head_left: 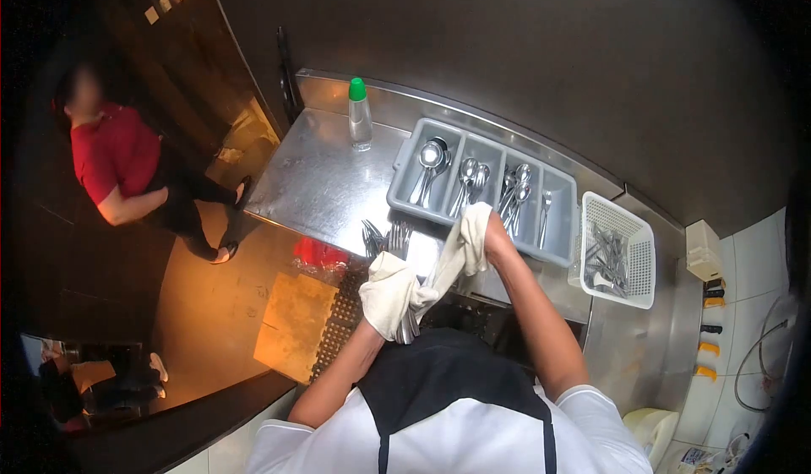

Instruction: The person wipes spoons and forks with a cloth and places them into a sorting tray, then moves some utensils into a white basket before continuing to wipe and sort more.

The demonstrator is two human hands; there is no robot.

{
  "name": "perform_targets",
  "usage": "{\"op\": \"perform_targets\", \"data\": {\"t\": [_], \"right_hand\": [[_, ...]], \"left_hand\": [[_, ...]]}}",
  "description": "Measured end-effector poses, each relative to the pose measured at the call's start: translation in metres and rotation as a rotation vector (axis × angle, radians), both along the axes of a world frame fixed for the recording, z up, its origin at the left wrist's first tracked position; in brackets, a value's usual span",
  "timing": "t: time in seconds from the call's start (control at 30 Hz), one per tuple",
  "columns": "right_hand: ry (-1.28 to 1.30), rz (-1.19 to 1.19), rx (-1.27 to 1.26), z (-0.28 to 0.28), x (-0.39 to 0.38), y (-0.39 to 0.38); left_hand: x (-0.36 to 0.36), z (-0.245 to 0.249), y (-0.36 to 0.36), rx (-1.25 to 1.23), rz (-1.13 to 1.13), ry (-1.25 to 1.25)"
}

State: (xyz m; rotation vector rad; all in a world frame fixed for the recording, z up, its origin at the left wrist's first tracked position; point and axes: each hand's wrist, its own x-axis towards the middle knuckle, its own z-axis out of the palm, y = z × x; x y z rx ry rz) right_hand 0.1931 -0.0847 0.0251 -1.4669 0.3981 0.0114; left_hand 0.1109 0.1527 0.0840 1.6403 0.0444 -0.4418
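My left hand (pixel 368 332), mostly covered by a white cloth (pixel 446 264), is closed around a bundle of forks (pixel 395 237). Their tines stick up past the cloth and the handle ends show below. My right hand (pixel 495 236) grips the other end of the same cloth, just in front of a grey cutlery tray (pixel 398 188); cloth hides its fingers. Lying in the tray's compartments are large round spoons (pixel 431 155), smaller spoons (pixel 470 170) and a few slim utensils (pixel 546 212) at the right.
A white perforated basket (pixel 640 258) holding loose cutlery stands right of the tray. On the steel counter (pixel 308 170), a clear bottle with a green cap (pixel 360 115) stands to the left. Orange-and-black handles (pixel 710 347) line the right wall. A person in a red shirt (pixel 118 153) stands at left.
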Motion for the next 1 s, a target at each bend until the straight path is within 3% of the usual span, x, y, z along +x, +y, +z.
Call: {"op": "perform_targets", "data": {"t": [0.07,0.17,0.2,0.23,0.27,0.33,0.4,0.53,0.6,0.67,0.7,0.73,0.77,0.8,0.83,0.87,0.93,0.97,1.0], "right_hand": [[-0.004,-0.009,-0.287,-0.001,0.011,-0.014],[0.062,-0.001,-0.947,-0.001,0.023,-0.028],[0.098,0.003,-1.02,0.012,0.02,-0.022],[0.137,0.009,-1.094,0.022,0.016,-0.012],[0.178,0.016,-1.167,0.027,0.014,-0.007],[0.271,0.138,-1.326,0.006,0.028,-0.011],[0.31,0.196,-1.392,0.002,0.043,-0.009],[0.296,0.249,-1.309,-0.001,0.047,-0.033],[0.256,0.134,-1.054,-0.009,0.04,-0.049],[0.138,0.066,-0.737,-0.05,0.041,-0.075],[0.075,0.016,-0.578,-0.056,0.045,-0.083],[0.027,0.011,-0.563,-0.053,0.046,-0.084],[0.055,-0.029,-0.62,-0.027,0.039,-0.08],[0.086,-0.064,-0.671,-0.005,0.032,-0.07],[0.123,-0.034,-0.558,-0.012,0.029,-0.076],[0.16,-0.107,-0.129,0.026,0.015,-0.057],[0.128,0.034,0.667,0.064,-0.013,-0.028],[-0.041,0.281,0.313,0.062,-0.017,-0.017],[-0.207,0.507,-0.053,0.061,-0.023,-0.007]], "left_hand": [[0.007,-0.004,-0.002,-0.006,0.028,-0.117],[0.012,0.001,-0.007,-0.282,0.164,-0.043],[0.012,0.002,-0.01,-0.423,0.226,0.04],[0.012,0.002,-0.013,-0.285,0.288,-0.007],[0.013,-0.009,-0.014,-0.346,0.278,0.031],[0.015,-0.039,-0.014,-0.459,0.254,0.11],[0.014,-0.032,-0.016,-0.458,0.262,0.057],[0.014,-0.036,-0.019,-0.434,0.242,-0.063],[0.017,-0.046,-0.017,-0.426,0.22,-0.078],[0.016,-0.034,-0.017,-0.679,0.293,0.036],[0.025,-0.06,-0.017,-0.064,0.062,-0.297],[0.035,-0.086,-0.017,0.571,-0.028,-0.645],[0.04,-0.098,-0.016,0.646,-0.09,-0.711],[0.039,-0.099,-0.015,0.196,-0.114,-0.517],[0.038,-0.099,-0.015,-0.444,-0.06,-0.224],[0.036,-0.1,-0.014,-0.852,0.025,0.025],[0.032,-0.047,-0.014,-0.876,0.096,0.214],[0.033,-0.035,-0.014,-0.737,0.066,0.132],[0.036,-0.019,-0.013,-0.346,-0.123,-0.071]]}}
